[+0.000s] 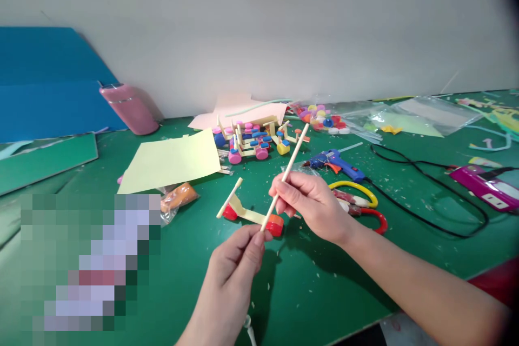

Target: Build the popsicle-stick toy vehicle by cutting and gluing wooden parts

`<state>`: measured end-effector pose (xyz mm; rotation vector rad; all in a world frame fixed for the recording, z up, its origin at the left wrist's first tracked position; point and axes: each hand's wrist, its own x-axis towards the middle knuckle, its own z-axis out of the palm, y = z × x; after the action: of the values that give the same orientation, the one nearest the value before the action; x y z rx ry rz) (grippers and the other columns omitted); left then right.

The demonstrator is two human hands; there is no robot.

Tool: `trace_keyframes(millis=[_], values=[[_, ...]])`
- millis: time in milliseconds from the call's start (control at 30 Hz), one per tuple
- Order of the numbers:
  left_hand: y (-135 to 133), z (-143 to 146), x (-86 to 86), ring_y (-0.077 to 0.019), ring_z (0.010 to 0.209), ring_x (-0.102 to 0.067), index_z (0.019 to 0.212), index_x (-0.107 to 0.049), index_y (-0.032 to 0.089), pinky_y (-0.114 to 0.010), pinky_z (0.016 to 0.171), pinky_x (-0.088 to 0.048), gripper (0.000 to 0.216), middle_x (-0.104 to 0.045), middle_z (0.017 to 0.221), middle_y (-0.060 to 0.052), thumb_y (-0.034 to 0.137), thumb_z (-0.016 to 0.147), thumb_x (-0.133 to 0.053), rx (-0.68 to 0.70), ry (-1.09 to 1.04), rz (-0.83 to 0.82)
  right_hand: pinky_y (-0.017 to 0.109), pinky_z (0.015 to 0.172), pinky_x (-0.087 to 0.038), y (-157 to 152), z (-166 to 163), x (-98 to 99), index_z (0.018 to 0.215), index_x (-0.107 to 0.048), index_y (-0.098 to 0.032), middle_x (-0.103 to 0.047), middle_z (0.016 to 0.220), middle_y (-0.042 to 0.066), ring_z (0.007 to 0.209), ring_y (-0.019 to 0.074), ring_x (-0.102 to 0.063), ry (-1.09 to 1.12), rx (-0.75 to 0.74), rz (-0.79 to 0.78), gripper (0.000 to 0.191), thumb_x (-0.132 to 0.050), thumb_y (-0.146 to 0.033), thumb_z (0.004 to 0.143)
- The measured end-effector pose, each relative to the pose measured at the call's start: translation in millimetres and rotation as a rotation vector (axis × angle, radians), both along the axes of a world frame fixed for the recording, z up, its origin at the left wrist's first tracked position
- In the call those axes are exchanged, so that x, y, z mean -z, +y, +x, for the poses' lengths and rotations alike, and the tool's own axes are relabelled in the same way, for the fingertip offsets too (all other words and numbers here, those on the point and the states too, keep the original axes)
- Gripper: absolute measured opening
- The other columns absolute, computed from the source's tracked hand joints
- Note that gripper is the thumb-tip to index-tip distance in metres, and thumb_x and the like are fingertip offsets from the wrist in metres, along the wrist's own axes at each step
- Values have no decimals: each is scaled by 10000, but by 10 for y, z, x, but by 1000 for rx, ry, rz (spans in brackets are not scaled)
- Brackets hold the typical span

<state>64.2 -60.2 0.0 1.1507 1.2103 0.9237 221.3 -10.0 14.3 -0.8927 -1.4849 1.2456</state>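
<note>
Both my hands hold one thin wooden stick (292, 158) that slants up to the right. My left hand (235, 262) pinches its lower end and my right hand (308, 200) grips it near the middle. Just behind the stick's lower end lies a small scooter model (247, 213) made of pale craft sticks with red bottle-cap wheels, resting on the green table mat (324, 292).
Several finished stick-and-cap models (251, 140) stand further back, beside yellow paper (172, 161). A blue glue gun (334, 162) with black cord, scissors with yellow and red handles (363, 203), bags of coloured caps (324, 118), a pink case (128, 109) and a purple power strip (486, 186) lie around.
</note>
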Motion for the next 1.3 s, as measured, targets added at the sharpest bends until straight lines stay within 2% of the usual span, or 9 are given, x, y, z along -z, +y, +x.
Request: trace_keyframes(millis=[200, 300, 467, 600, 700, 800, 1000, 1133, 1300], values=[[151, 43, -17, -98, 575, -313, 789, -622, 176, -229, 505, -244, 220, -426, 621, 24, 370, 819, -524, 106, -49, 24, 191, 527, -434, 3, 232, -16, 908, -596, -180, -573, 686, -11, 589, 85, -518, -130, 80, 108, 228, -423, -329, 904], [206, 50, -11, -90, 558, -290, 725, -617, 169, -227, 505, -236, 213, -383, 581, 36, 340, 819, -534, 116, -151, -16, 206, 573, -447, -52, 431, 44, 997, -575, -206, -597, 754, -1, 627, 97, -534, -308, 189, 143, 232, -405, -339, 913], [242, 22, 62, -79, 505, -218, 752, -633, 159, -226, 465, -170, 214, -309, 523, 51, 287, 848, -491, 197, -426, -189, 235, 572, -466, -269, 741, 203, 956, -567, -221, -620, 795, 10, 667, 138, -581, -688, 384, 132, 148, -464, -293, 878], [247, -7, 87, -73, 483, -181, 762, -626, 154, -224, 465, -153, 234, -266, 506, 61, 252, 872, -445, 224, -542, -253, 338, 806, -471, -449, 962, 313, 993, -557, -206, -580, 1033, 72, 951, 216, -554, -992, 504, 246, 184, -450, -223, 845], [242, -12, 92, -72, 476, -157, 749, -617, 153, -225, 468, -152, 245, -223, 508, 69, 239, 880, -429, 236, -585, -287, 413, 928, -403, -518, 1093, 383, 1146, -484, -166, -515, 1164, 113, 1087, 258, -473, -1221, 460, 242, 374, -465, -156, 773], [231, -9, 108, -73, 477, -160, 760, -614, 152, -228, 468, -147, 238, -217, 517, 69, 241, 882, -430, 239, -593, -293, 432, 943, -391, -494, 1153, 403, 1198, -443, -130, -494, 1207, 129, 1109, 273, -449, -1352, 388, 181, 473, -473, -140, 725], [215, -7, 144, -67, 471, -174, 732, -592, 141, -228, 464, -138, 209, -222, 511, 73, 250, 862, -471, 236, -614, -316, 438, 829, -447, -273, 1145, 358, 1127, -511, -149, -565, 1084, 123, 965, 281, -529, -1457, 285, 155, 437, -481, -175, 691], [223, -7, 148, -63, 468, -170, 707, -580, 130, -226, 462, -140, 211, -218, 506, 76, 253, 853, -489, 228, -640, -334, 402, 741, -478, -233, 1128, 365, 1051, -531, -153, -602, 953, 106, 873, 267, -571, -1422, 312, 162, 380, -486, -199, 676], [229, -16, 136, -61, 468, -157, 722, -568, 127, -220, 460, -144, 227, -228, 512, 75, 235, 879, -445, 204, -678, -316, 384, 754, -488, -358, 1122, 330, 1090, -472, -164, -554, 1080, 115, 905, 251, -578, -1286, 370, 151, 418, -498, -175, 673]])
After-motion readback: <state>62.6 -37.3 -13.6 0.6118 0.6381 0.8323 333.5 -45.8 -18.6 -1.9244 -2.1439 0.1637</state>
